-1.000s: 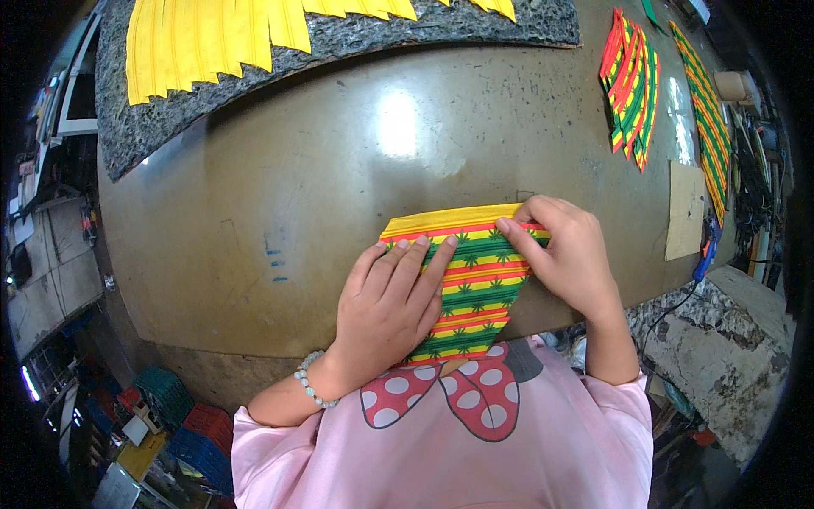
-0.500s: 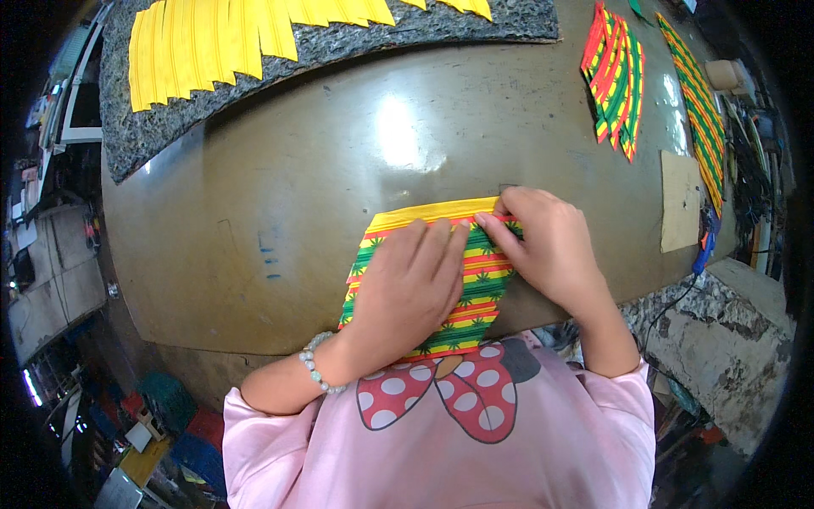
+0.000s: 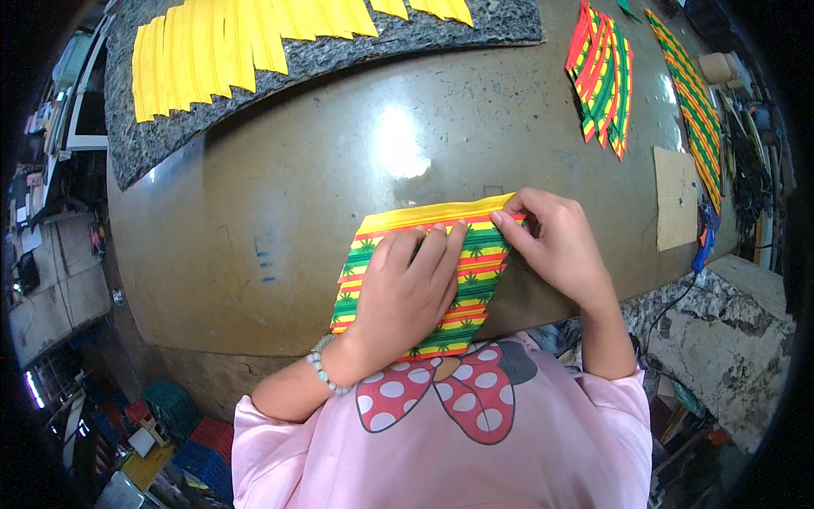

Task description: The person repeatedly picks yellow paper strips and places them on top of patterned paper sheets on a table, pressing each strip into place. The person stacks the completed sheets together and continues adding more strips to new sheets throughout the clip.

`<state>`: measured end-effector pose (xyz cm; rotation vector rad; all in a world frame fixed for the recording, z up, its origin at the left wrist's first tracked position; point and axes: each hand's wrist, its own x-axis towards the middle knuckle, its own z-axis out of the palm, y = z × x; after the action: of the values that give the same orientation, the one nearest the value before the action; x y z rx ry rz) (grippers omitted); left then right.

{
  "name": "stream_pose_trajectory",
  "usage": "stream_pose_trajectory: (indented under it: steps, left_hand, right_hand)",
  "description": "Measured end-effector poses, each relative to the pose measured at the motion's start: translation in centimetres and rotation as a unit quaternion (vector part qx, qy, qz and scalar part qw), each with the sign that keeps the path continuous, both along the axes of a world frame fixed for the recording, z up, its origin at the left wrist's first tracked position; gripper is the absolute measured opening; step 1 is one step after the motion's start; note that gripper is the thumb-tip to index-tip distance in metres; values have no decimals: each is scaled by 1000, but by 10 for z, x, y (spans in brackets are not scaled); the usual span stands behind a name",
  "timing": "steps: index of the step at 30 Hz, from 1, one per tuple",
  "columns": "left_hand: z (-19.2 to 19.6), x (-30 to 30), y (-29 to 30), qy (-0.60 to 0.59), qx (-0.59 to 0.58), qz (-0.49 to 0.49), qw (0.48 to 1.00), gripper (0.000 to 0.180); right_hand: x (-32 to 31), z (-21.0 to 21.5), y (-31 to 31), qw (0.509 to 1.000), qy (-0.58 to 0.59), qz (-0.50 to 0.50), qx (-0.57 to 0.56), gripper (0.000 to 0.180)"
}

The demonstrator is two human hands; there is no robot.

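Observation:
In front of me on the table lies a layered panel of red, yellow and green striped strips with leaf prints (image 3: pixel 476 293). A plain yellow strip (image 3: pixel 424 214) runs along its far edge. My left hand (image 3: pixel 403 280) rests on the panel with its fingers stretched out, pressing it down, and hides its middle. At the far right corner, my right hand (image 3: pixel 558 242) pinches the end of the yellow strip between thumb and forefinger. Its other fingers are curled.
Yellow folded strips (image 3: pixel 199 59) lie in a row on a dark speckled board (image 3: pixel 314 64) at the back left. Striped strips (image 3: pixel 604 81) and a longer striped row (image 3: pixel 691 110) lie at right, near cardboard (image 3: pixel 675 199) and a blue glue gun (image 3: pixel 705 242) with a cord.
The panel and yellow strip have shifted slightly left in view. My right thumb and forefinger have slid to the strip's right end, and more of the strip shows. My left hand stays on the panel.

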<state>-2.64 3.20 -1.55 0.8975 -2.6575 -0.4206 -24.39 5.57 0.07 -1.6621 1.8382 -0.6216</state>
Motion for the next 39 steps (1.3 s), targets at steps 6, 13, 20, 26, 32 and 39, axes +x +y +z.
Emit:
stream_pose_trajectory:
  steps: [6,13,20,26,32,39]
  left_hand:
    - [1,0,0,-28,-12,4,1000,53]
    - [3,-15,5,-117,-73,24,990,52]
    - [2,-14,6,-138,-94,34,985,56]
    - [1,-11,9,-115,-60,34,991,61]
    - [0,-9,11,-102,-69,47,991,60]
    - [-8,-32,10,-48,-77,20,996,49]
  right_hand:
    - [2,1,1,999,33,9,7,24]
    - [3,0,-2,998,70,9,6,27]
    - [-21,11,-4,992,-90,-11,90,25]
    - [-22,1,-5,997,-50,10,65,21]
    - [-15,-3,-1,999,30,16,31,24]
    - [-6,-6,4,986,157,55,-15,26]
